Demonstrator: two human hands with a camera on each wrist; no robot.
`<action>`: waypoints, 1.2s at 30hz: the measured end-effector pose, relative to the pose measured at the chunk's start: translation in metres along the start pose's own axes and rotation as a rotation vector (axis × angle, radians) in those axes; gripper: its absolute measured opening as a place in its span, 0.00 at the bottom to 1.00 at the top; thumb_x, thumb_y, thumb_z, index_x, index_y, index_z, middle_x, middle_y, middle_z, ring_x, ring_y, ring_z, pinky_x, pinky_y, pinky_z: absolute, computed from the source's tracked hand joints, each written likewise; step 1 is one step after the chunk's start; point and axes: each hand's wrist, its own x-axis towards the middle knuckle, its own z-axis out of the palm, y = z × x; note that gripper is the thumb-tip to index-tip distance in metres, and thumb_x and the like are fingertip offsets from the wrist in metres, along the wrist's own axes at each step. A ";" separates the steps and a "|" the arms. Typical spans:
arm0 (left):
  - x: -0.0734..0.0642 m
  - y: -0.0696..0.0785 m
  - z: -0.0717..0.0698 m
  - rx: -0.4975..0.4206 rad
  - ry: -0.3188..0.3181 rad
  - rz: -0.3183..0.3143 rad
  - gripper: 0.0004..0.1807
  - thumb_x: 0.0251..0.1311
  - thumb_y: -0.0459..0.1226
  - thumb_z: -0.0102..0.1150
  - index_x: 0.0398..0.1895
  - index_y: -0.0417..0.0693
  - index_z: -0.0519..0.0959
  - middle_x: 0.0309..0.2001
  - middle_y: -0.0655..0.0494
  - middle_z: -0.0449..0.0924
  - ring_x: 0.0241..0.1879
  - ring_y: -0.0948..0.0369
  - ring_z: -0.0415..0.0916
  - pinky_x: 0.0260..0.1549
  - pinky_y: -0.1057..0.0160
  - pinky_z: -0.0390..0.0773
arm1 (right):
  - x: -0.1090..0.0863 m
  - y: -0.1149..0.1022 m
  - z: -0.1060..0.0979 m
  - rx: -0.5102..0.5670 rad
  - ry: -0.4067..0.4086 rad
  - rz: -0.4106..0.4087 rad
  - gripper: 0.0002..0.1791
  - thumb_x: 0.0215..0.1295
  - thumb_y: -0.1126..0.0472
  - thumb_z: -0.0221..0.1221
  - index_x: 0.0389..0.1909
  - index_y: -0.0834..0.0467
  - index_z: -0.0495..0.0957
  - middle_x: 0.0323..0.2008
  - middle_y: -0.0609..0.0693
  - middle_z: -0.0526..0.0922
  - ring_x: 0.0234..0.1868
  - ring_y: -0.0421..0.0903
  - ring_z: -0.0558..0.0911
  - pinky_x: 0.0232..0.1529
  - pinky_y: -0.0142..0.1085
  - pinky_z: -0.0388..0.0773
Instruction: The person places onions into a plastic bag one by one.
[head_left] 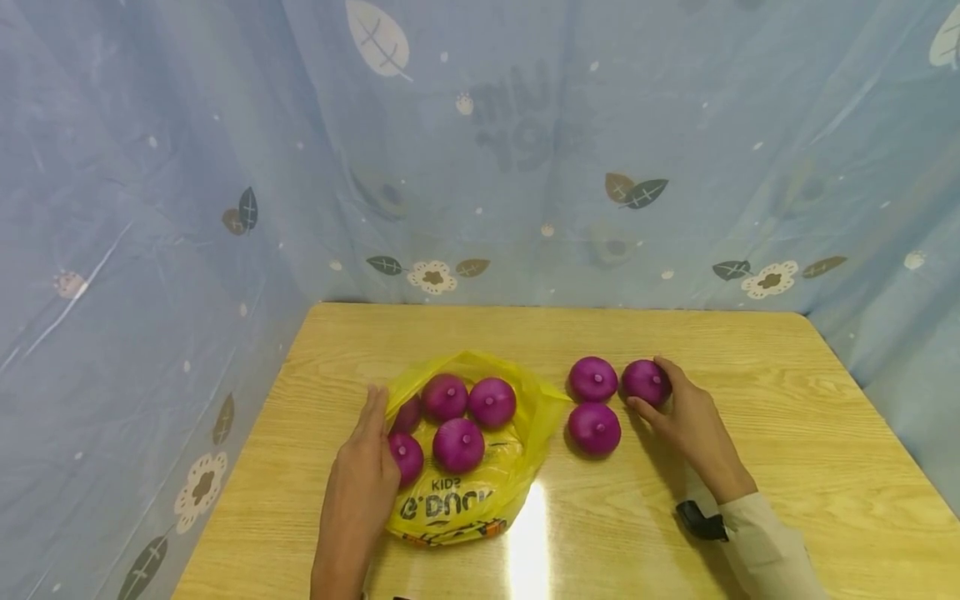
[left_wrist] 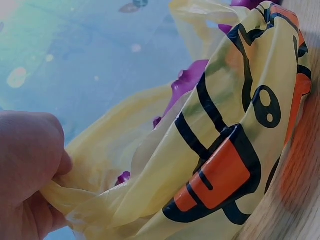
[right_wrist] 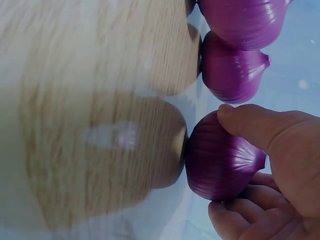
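Observation:
A purple onion (head_left: pixel 645 382) stands on the table at the right, and my right hand (head_left: pixel 699 429) grips it between thumb and fingers. The right wrist view shows this onion (right_wrist: pixel 220 157) upright, its tip pointing away from the tabletop. Just left of it are two more onions, one farther back (head_left: pixel 592 380) and one nearer (head_left: pixel 594 430). At the left lies a yellow plastic bag (head_left: pixel 517 492) with its mouth open and several purple onions (head_left: pixel 458 446) inside. My left hand (head_left: pixel 362 477) pinches the bag's left rim, thumb and fingers closed on the plastic (left_wrist: pixel 80 205) in the left wrist view.
The wooden table (head_left: pixel 780 408) reflects a bright light streak near its front middle. A blue patterned curtain (head_left: pixel 525 208) hangs behind the table and along both sides. A black band (head_left: pixel 701 521) is on my right wrist.

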 end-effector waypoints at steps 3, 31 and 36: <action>0.000 0.000 0.001 -0.004 0.005 -0.002 0.30 0.84 0.33 0.36 0.86 0.48 0.55 0.83 0.52 0.54 0.79 0.50 0.58 0.76 0.45 0.65 | 0.000 0.000 0.000 -0.002 0.027 -0.018 0.42 0.65 0.56 0.75 0.73 0.71 0.67 0.55 0.78 0.81 0.52 0.75 0.84 0.52 0.68 0.82; -0.001 0.001 0.001 0.006 0.024 0.014 0.30 0.84 0.33 0.38 0.85 0.48 0.56 0.83 0.50 0.54 0.79 0.50 0.58 0.76 0.45 0.64 | -0.006 -0.104 -0.065 0.034 0.087 -0.312 0.43 0.60 0.57 0.79 0.76 0.50 0.72 0.58 0.56 0.88 0.47 0.51 0.88 0.48 0.38 0.81; -0.001 0.000 0.001 0.010 0.035 0.025 0.30 0.83 0.33 0.39 0.85 0.47 0.57 0.83 0.48 0.56 0.79 0.49 0.59 0.75 0.45 0.66 | -0.008 -0.125 -0.062 0.037 0.046 -0.396 0.44 0.58 0.60 0.80 0.76 0.51 0.72 0.63 0.55 0.85 0.44 0.44 0.85 0.43 0.25 0.76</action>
